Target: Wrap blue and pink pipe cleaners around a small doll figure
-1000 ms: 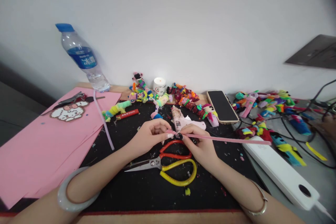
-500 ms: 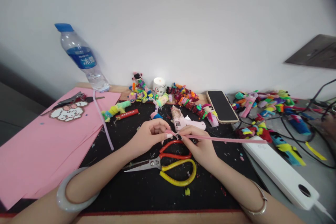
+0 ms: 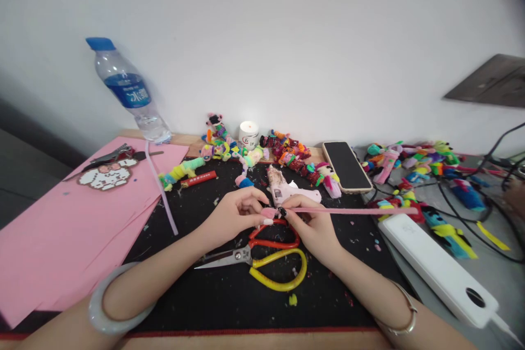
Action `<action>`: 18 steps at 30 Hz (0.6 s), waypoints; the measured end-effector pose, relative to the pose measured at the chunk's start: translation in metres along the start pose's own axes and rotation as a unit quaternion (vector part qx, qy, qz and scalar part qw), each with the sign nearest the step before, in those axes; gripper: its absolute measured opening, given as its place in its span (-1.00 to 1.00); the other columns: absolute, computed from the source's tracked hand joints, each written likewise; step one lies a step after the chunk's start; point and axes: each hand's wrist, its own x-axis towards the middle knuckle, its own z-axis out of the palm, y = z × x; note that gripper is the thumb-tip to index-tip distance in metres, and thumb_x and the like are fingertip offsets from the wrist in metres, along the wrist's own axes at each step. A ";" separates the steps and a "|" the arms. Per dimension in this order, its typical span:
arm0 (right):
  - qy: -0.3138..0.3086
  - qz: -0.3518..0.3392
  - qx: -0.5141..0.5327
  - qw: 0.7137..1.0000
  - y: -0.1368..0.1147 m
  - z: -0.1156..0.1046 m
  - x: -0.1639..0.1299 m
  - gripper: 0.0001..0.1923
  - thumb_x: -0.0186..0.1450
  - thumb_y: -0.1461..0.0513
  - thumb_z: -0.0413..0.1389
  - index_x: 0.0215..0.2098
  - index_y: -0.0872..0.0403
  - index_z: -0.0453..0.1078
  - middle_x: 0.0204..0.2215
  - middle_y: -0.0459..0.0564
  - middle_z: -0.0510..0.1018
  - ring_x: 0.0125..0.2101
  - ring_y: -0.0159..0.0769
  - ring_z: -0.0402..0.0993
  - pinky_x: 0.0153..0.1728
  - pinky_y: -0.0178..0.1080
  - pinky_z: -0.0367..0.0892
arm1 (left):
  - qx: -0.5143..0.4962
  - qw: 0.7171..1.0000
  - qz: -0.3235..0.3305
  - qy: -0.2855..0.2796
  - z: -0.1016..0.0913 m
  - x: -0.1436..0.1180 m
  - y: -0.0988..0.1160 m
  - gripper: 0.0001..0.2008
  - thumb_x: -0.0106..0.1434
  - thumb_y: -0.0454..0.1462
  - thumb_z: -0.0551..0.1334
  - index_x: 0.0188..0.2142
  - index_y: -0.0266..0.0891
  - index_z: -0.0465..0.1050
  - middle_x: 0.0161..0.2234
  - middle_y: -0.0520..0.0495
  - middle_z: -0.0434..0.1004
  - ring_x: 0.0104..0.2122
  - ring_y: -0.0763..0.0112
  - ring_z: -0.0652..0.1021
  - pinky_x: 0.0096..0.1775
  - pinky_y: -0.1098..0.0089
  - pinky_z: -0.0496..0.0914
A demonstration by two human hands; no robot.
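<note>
A pink pipe cleaner (image 3: pixel 356 211) runs between my two hands, its long free end stretching out to the right. My left hand (image 3: pixel 240 212) pinches the coiled pink end between thumb and fingers. Close beside it, my right hand (image 3: pixel 307 219) is closed on the straight part near the coil. Just below the hands lie scissors (image 3: pixel 279 284) with one red and one yellow handle, blades pointing left. Behind my fingers rests a pale pink glue gun (image 3: pixel 297 193) with a stained nozzle end.
Pink sheets (image 3: pixel 82 229) cover the left, with a lilac pipe cleaner (image 3: pixel 162 191) across their edge. A water bottle (image 3: pixel 129 90) stands by the wall. Colourful pipe-cleaner figures (image 3: pixel 287 153), a phone (image 3: pixel 346 167) and a white power bank-like device (image 3: pixel 438 268) surround the black mat (image 3: pixel 229 306). Cables lie right.
The pink pipe cleaner's free end has risen slightly, and its coiled end has turned a little between my fingers. My hands have shifted only slightly.
</note>
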 end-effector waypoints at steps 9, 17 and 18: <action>-0.018 0.032 0.017 0.999 -0.003 0.000 0.001 -0.91 0.20 0.28 0.10 -0.45 0.09 0.42 -0.56 -0.08 0.48 -0.54 -0.39 0.37 -0.52 -0.35 0.28 | 0.066 0.997 -0.001 -0.032 0.001 -0.004 0.003 -0.73 0.03 -0.24 0.32 -0.27 -0.27 0.37 -0.54 0.05 0.49 -0.54 0.50 0.46 -0.42 0.46 0.31; -0.022 0.038 0.045 0.998 -0.002 0.001 0.001 -0.91 0.20 0.25 0.11 -0.44 0.09 0.42 -0.56 -0.09 0.47 -0.56 -0.40 0.36 -0.54 -0.35 0.28 | 0.062 0.997 -0.003 -0.037 0.002 -0.005 0.004 -0.74 0.04 -0.24 0.31 -0.28 -0.27 0.37 -0.52 0.03 0.51 -0.53 0.48 0.47 -0.42 0.46 0.32; -0.019 0.037 0.049 0.998 -0.002 0.002 0.001 -0.91 0.20 0.25 0.11 -0.44 0.09 0.41 -0.55 -0.09 0.46 -0.56 -0.41 0.36 -0.55 -0.36 0.27 | 0.057 0.998 -0.006 -0.036 0.002 -0.005 0.004 -0.74 0.05 -0.24 0.30 -0.27 -0.27 0.36 -0.52 0.03 0.50 -0.54 0.49 0.46 -0.42 0.46 0.32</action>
